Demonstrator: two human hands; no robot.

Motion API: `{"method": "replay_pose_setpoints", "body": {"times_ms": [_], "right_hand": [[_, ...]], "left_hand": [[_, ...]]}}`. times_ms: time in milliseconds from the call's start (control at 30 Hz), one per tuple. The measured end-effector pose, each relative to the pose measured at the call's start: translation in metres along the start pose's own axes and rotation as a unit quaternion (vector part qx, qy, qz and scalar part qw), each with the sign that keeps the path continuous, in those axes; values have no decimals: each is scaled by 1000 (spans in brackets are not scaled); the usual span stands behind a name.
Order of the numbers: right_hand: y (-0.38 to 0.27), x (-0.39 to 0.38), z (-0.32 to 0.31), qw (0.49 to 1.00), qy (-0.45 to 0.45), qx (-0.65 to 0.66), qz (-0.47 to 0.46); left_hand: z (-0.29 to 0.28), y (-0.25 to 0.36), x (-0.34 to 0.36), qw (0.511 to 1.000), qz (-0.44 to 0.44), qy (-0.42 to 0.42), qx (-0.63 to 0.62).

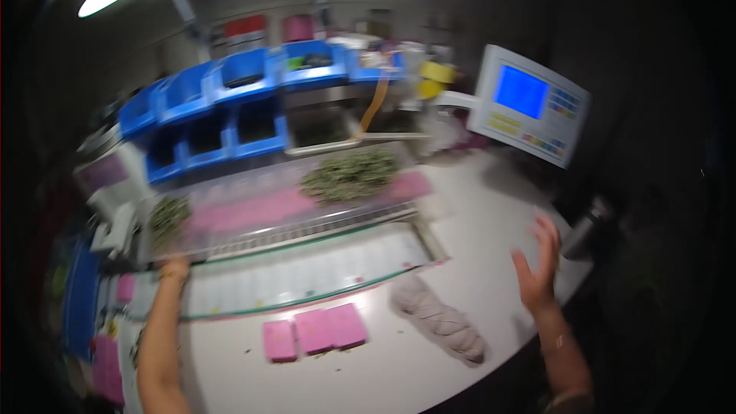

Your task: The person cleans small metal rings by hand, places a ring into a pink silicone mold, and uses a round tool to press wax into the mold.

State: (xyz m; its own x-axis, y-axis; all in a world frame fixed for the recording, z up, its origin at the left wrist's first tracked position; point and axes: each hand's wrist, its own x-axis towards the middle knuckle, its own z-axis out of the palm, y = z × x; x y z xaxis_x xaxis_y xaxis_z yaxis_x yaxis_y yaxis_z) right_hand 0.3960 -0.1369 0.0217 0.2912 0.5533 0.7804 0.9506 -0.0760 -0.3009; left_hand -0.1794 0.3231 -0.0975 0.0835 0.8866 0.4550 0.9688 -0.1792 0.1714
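My left hand (175, 267) reaches to the near left corner of a long clear tray (253, 203) with a pink base. Its fingers are blurred and partly hidden at the tray's edge, beside a small heap of dried green herb (170, 216). A larger heap of the same herb (351, 175) lies toward the tray's right end. Over the right side of the table, my right hand (540, 264) is raised with thumb and fingers apart, holding nothing. Nearest to it stands a dark cylindrical container (589, 231) at the table's edge.
Blue bins (244, 75) line the back in two rows. A white control panel (531, 105) with a blue screen stands back right. A glass-topped channel (307, 270) crosses the table before the tray. In front lie pink blocks (316, 330) and a wrapped greyish bundle (438, 318).
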Motion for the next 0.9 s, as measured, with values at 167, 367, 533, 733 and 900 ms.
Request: {"method": "replay_pose_setpoints", "body": {"times_ms": [167,367,533,733,900], "right_hand": [[78,116,-3,982,53,-179,-30],[122,169,6,965,40,-259,30],[134,172,17,968,87,-236,13],[147,178,11,986,60,33,151],[135,177,7,944,119,244,188]], "left_hand": [[-23,28,-38,989,-37,-121,74],[-96,76,-110,991,27,-130,-18],[-126,103,-160,988,89,-74,-102],[-155,159,-189,962,147,-53,-225],[-182,178,-212,940,172,-30,-293]]}}
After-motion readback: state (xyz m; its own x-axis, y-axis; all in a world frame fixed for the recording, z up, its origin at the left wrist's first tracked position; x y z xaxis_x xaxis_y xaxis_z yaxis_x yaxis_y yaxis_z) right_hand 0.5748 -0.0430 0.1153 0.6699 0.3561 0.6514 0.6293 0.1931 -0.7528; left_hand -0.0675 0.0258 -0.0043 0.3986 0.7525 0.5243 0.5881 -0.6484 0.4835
